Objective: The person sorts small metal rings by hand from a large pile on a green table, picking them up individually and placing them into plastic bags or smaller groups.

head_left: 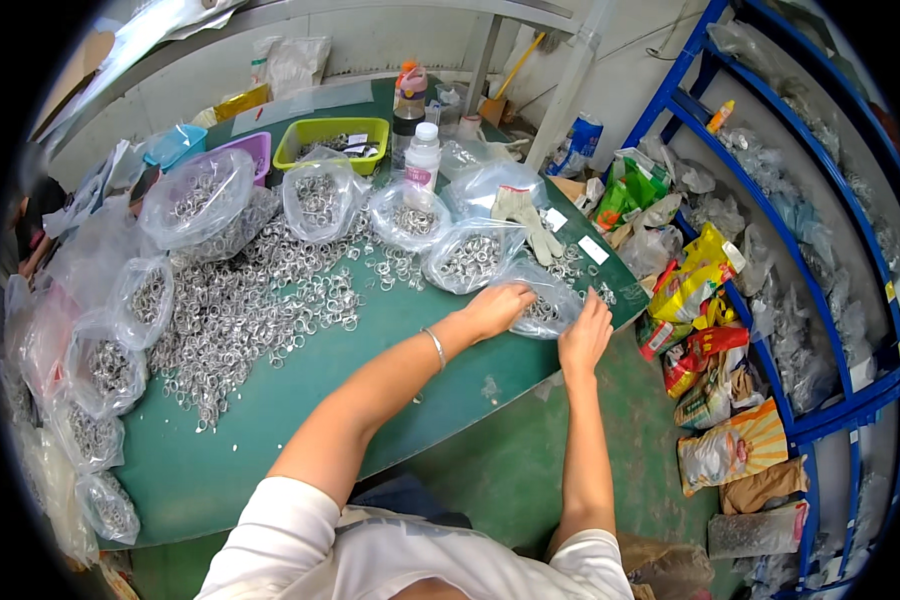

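Observation:
A clear plastic bag [548, 309] of small silver metal rings lies with its mouth spread near the green table's right corner. My left hand [497, 310] is closed on the left side of its rim. At the bag's right side is my right hand [584, 338], fingers drawn together beside some loose rings [600, 293]; what the fingertips hold is too small to tell. Just beyond the bag lie a work glove [526, 222] and another open bag of rings [470, 257]. A large heap of loose rings [240, 310] spreads over the table's left half.
More ring-filled bags [320, 198] line the heap's far and left sides. A green basket [330, 146], a white bottle [423, 158] and a drink bottle [408, 105] stand at the back. Blue shelving [760, 230] with packed bags rises at the right, with colourful sacks [732, 447] beside it.

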A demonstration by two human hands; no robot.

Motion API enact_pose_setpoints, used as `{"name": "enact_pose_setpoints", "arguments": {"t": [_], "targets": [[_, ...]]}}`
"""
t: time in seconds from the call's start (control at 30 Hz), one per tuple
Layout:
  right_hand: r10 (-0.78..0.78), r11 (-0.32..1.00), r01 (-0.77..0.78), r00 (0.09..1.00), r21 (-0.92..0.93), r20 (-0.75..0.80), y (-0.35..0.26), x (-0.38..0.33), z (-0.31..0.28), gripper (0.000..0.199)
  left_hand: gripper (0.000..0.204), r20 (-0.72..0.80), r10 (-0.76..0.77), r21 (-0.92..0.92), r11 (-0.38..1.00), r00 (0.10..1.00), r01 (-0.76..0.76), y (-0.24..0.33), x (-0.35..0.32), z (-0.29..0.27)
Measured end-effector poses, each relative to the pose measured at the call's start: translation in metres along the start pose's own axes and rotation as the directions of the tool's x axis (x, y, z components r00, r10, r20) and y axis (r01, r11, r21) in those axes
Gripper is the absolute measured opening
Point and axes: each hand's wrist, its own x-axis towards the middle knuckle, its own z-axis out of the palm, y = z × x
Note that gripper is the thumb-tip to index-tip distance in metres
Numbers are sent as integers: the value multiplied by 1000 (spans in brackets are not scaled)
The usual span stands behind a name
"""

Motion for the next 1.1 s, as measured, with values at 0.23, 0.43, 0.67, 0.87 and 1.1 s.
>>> {"name": "enact_pose_setpoints", "arguments": {"t": [0.23,0.43,0.67,0.87,1.1], "targets": [[-446,855,450,892,259,-76,-14,-6,11,51,41,122,2,94,995,993,-13,10,28,-26],[-66,995,58,992,76,109,-12,4,4,58,28,-365,-67,231,960,928,160,11,34,-11],[530,746,-628,760,219,375,65,9,50,65,14,49,-721,-848,335,691,410,-1,59,9],[249,-788,-449,392,420,886,55,33,21,26,19,604,-585,-754,-639,541,152,-16,42,0],[-37,-772,-595,392,223,919,41,11,-15,15,26,679,-414,-687,-650,607,325,9,23,-47]]}}
